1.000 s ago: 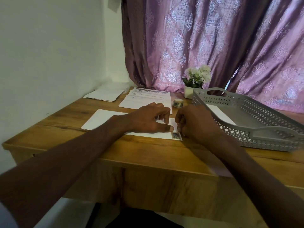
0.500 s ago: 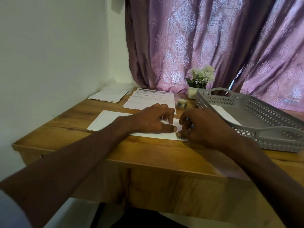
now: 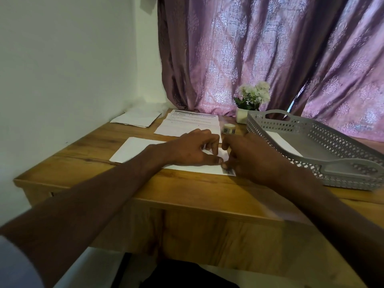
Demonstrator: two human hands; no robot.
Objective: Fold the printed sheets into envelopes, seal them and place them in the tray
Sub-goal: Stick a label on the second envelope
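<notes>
A white envelope (image 3: 133, 149) lies flat near the front of the wooden desk (image 3: 187, 190). My left hand (image 3: 193, 150) rests on its right half, fingers curled and pressing down. My right hand (image 3: 251, 156) is beside it at the envelope's right end, fingertips on a small patterned sticker (image 3: 228, 171) at the lower right corner. Behind them lies a stack of printed sheets (image 3: 187, 125). A grey perforated tray (image 3: 324, 150) stands at the right with a white envelope (image 3: 282, 142) inside.
A small roll of patterned tape (image 3: 228, 128) sits behind my hands. A white pot of flowers (image 3: 252, 100) stands by the purple curtain. More white envelopes (image 3: 136, 119) lie at the back left by the wall.
My right hand has shifted slightly on the envelope's right end, and the sticker at the corner shows again. The left hand has stayed pressed on the envelope.
</notes>
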